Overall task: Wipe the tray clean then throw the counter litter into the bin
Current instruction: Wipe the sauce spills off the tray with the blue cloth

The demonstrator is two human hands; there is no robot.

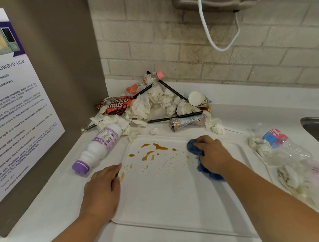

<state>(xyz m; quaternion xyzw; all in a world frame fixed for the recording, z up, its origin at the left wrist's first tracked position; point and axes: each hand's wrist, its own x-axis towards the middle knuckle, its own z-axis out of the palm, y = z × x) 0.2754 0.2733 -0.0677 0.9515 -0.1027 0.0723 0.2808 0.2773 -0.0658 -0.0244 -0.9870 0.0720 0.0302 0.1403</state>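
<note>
A white tray [178, 198] lies on the counter in front of me, with brown sauce splashes [154, 149] across its far half. My right hand [213, 153] grips a crumpled blue cloth [194, 146] and presses it onto the tray's far right part, beside the splashes. My left hand [103, 188] holds the tray's left rim, thumb curled over the edge. Litter is piled behind the tray: crumpled tissues [153, 102], a red snack wrapper [114, 105], black straws [175, 118], a crushed can [185, 122] and a pink-capped bottle [145, 82].
A white bottle with a purple cap [97, 149] lies left of the tray. A crushed clear bottle [285, 146] and more tissues [259, 144] lie to the right. A steel sink [318, 128] sits at far right. A microwave notice [13, 103] hangs on the left wall.
</note>
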